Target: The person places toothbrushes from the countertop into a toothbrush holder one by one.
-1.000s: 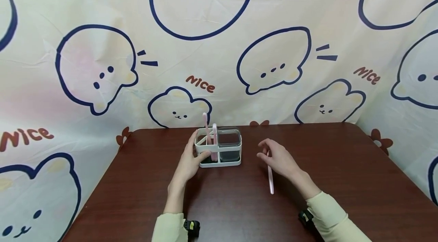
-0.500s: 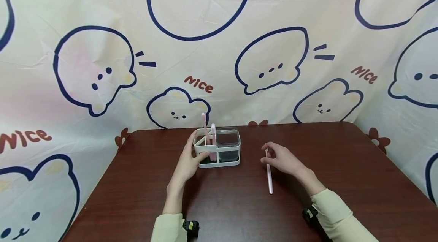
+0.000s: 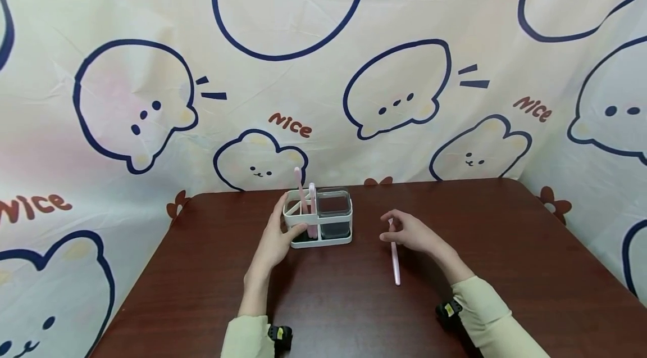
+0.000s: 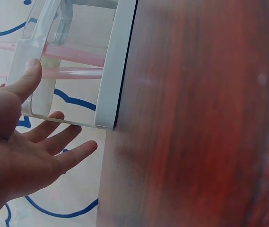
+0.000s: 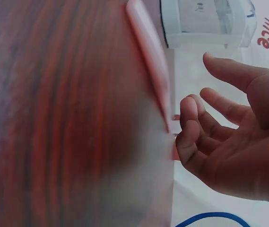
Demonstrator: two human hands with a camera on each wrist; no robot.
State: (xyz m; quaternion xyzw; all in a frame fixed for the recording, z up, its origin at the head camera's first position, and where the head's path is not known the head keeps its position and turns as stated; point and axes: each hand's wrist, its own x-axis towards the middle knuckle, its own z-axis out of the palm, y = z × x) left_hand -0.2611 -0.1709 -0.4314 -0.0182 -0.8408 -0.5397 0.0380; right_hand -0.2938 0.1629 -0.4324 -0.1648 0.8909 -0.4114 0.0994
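A white toothbrush holder point(image 3: 328, 220) stands toward the back of the table, with pink toothbrushes point(image 4: 77, 73) upright in its left part and a clear cup point(image 3: 335, 205) in its right. My left hand point(image 3: 273, 240) grips its left end, the thumb in front and the fingers behind and alongside. Farther right, a pale pink toothbrush point(image 3: 395, 262) lies on the table, its thick handle end toward me. My right hand point(image 3: 411, 231) is low over its far end. In the right wrist view its thumb stands apart from the loosely bent fingers.
The dark brown table point(image 3: 333, 302) reaches back to a cream cloth point(image 3: 323, 82) printed with blue cartoon outlines. Both wrists wear a small black camera point(image 3: 281, 336) below pale yellow sleeves. The table's far edge lies just behind the holder.
My right hand shifts slightly over the toothbrush, and its fingers and thumb change pose a little. The left hand keeps its grip on the holder. The whole head view drifts slightly left.
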